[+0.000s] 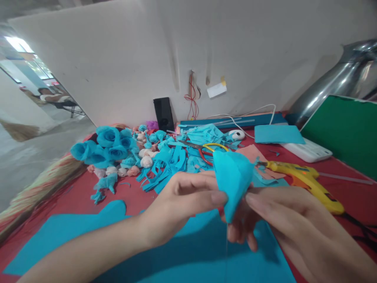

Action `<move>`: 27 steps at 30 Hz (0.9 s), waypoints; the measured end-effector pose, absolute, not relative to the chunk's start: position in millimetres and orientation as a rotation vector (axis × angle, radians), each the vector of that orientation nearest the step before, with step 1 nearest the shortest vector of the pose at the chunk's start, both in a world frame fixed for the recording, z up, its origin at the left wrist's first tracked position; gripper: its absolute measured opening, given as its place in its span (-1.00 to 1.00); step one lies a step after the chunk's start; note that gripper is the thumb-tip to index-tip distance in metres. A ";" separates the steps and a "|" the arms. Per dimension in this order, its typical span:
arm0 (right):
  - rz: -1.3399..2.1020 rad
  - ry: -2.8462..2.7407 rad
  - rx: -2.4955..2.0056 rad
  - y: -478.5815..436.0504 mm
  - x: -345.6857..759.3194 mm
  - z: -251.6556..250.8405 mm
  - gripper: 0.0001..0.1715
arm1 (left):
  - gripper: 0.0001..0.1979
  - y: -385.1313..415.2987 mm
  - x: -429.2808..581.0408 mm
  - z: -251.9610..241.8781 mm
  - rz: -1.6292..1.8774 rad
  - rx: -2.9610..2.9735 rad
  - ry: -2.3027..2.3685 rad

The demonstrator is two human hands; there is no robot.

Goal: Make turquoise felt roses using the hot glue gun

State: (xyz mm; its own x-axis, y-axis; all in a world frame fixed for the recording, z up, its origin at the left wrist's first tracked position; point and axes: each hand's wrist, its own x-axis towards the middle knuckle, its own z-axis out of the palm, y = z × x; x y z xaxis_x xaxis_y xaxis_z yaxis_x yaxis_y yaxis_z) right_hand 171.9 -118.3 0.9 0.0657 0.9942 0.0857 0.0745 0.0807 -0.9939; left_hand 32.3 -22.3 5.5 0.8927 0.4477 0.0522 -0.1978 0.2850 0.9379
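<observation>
left hand (183, 198) and right hand (284, 212) hold a blue paper cone (234, 175).

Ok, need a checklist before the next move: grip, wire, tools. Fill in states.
1. Flared bright-blue paper cone pinched by left hand: ok.
2. Right hand gripping it too: cannot tell; thumb is at its edge, other fingers partly hidden.
3. Thin straight wire fixed to the cone: cannot tell; it shows below the tip.
4. Yellow plastic glue gun set down: ok, on the red tabletop.
5. Glue gun hot: cannot tell.
6. Metal scissors with red and yellow handles free of scraps: not ok, lying among blue paper strips.
</observation>
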 end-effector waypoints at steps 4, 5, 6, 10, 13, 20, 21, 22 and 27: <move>1.056 -1.235 -1.229 -117.7 172.6 -0.3 -0.59 | -0.83 -22.0 32.2 5.0 0.438 1.243 0.243; 1.049 -1.244 -1.237 -117.7 172.7 -0.4 -0.57 | -0.81 -22.0 32.2 4.6 0.417 1.244 0.241; 1.040 -1.253 -1.245 -117.7 172.8 -0.2 -0.57 | -0.79 -22.0 32.1 4.2 0.392 1.243 0.234; 1.015 -1.282 -1.260 -117.6 172.6 2.1 -0.54 | -0.79 -21.9 31.4 3.4 0.352 1.254 0.231; 1.018 -1.293 -1.263 -117.4 172.6 3.8 -0.55 | -0.82 -21.6 31.0 3.0 0.372 1.277 0.238; 1.061 -1.256 -1.242 -116.0 174.3 2.4 -0.54 | -0.85 -21.8 32.6 5.5 0.443 1.297 0.243; 1.057 -1.248 -1.231 -115.5 174.5 2.3 -0.52 | -0.83 -21.9 32.7 5.9 0.450 1.287 0.255; 1.046 -1.242 -1.216 -114.9 174.6 2.6 -0.51 | -0.81 -22.0 32.7 6.1 0.464 1.273 0.270; 0.953 -1.165 -1.203 -116.0 176.0 6.1 -0.62 | -0.84 -21.5 31.2 5.5 0.589 1.242 0.379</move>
State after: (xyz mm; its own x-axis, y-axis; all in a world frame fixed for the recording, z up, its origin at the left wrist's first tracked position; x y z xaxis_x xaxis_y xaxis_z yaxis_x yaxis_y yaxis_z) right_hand 176.0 -116.0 6.1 0.1773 0.9726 0.1505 0.0457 0.1446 -0.9884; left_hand 31.2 -21.5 5.5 0.7937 0.6067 0.0446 -0.2105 0.2051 0.9558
